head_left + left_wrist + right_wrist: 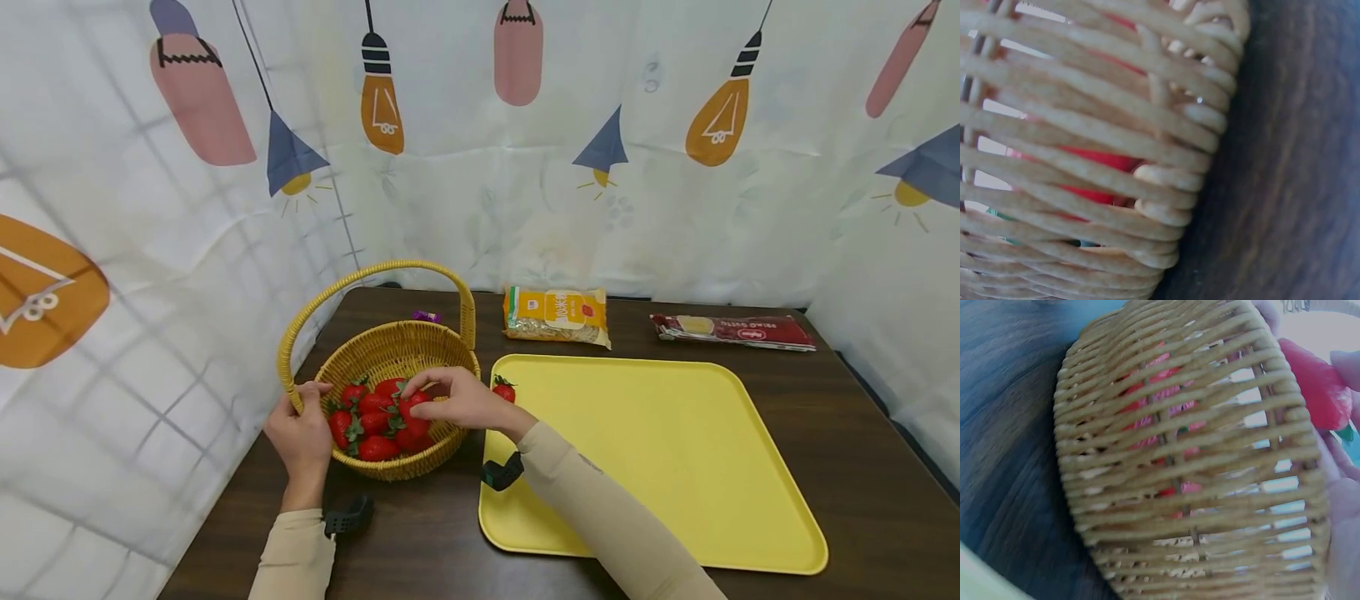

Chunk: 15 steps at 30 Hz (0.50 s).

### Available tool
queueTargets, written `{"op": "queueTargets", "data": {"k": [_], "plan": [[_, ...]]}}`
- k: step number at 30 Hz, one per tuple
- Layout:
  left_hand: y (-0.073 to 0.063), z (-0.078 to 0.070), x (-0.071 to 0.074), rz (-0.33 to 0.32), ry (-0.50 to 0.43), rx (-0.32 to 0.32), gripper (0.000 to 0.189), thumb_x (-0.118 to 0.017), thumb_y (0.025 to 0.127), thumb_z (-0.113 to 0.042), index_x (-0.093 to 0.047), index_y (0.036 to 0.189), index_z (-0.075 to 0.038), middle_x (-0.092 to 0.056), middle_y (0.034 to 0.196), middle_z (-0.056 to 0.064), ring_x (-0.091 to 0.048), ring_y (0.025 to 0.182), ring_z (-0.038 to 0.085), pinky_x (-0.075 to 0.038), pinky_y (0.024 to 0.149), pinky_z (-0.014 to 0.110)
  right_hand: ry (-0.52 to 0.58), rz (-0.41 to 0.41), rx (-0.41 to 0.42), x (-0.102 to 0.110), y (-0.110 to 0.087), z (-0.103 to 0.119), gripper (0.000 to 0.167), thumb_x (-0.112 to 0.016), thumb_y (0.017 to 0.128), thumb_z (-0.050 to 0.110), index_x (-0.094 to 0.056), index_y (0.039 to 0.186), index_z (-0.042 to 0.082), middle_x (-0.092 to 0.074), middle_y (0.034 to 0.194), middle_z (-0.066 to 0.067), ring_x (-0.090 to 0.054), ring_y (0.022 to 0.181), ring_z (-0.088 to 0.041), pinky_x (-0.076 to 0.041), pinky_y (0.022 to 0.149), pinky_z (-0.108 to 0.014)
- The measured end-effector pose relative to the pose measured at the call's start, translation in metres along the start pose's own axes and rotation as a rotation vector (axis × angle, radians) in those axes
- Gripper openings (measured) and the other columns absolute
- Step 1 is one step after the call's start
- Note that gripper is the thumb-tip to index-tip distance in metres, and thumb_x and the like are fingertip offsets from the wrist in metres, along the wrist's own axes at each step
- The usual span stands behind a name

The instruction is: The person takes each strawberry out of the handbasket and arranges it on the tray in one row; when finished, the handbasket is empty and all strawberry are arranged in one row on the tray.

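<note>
A yellow wicker basket with a tall arched handle stands on the left of the table, several red strawberries with green leaves inside it. At its left rim, by the foot of the handle, my left hand grips the basket. Over the right side of the basket my right hand pinches a strawberry between thumb and fingers. The right wrist view shows that strawberry just above the rim. Only woven basket wall and the table fill the left wrist view; the left fingers are hidden there.
Right of the basket lies a yellow tray. One strawberry is at its upper left corner, partly behind my right wrist. Along the back are an orange-and-clear food bag, a long red packet and a small purple wrapper.
</note>
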<state>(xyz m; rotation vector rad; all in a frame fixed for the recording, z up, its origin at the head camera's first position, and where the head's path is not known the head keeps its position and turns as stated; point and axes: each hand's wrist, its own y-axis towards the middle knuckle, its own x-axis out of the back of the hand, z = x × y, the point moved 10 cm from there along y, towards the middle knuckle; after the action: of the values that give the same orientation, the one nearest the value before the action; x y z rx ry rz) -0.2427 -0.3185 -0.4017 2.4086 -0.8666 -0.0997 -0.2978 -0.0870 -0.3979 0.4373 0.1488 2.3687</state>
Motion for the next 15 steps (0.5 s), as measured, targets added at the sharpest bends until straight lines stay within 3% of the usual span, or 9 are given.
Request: {"op": "queueTargets", "data": {"k": [6, 13, 15], "plan": [[0.000, -0.001, 0.001, 0.022, -0.008, -0.007, 0.042, -0.050, 0.102, -0.028, -0.077, 0.081, -0.003, -0.045, 0.047, -0.002, -0.021, 0.042, 0.009, -0.021, 0.046, 0.027, 0.106, -0.141, -0.057, 0.022, -0.020, -0.007, 0.027, -0.068, 0.092, 0.016, -0.066, 0.118, 0.007, -0.063, 0.117, -0.006, -0.070, 0.084, -0.018, -0.054, 0.075, -0.031], [-0.005, -0.038, 0.006, 0.027, -0.049, 0.002, 0.042, -0.049, 0.101, -0.020, -0.073, 0.081, 0.008, -0.047, 0.050, -0.016, -0.019, 0.043, 0.006, -0.020, 0.048, 0.026, 0.184, -0.311, -0.080, 0.051, -0.053, -0.023, 0.028, -0.066, 0.093, 0.010, -0.063, 0.119, -0.001, -0.065, 0.116, -0.016, -0.069, 0.077, -0.013, -0.056, 0.072, -0.035], [-0.006, -0.040, 0.006, 0.025, -0.053, 0.001, 0.041, -0.050, 0.101, -0.019, -0.073, 0.081, 0.008, -0.046, 0.050, -0.020, -0.019, 0.043, 0.006, -0.020, 0.048, 0.027, 0.189, -0.347, -0.081, 0.059, -0.062, -0.025, 0.028, -0.067, 0.093, 0.011, -0.063, 0.118, -0.001, -0.064, 0.116, -0.017, -0.068, 0.076, -0.013, -0.056, 0.069, -0.032]]}}
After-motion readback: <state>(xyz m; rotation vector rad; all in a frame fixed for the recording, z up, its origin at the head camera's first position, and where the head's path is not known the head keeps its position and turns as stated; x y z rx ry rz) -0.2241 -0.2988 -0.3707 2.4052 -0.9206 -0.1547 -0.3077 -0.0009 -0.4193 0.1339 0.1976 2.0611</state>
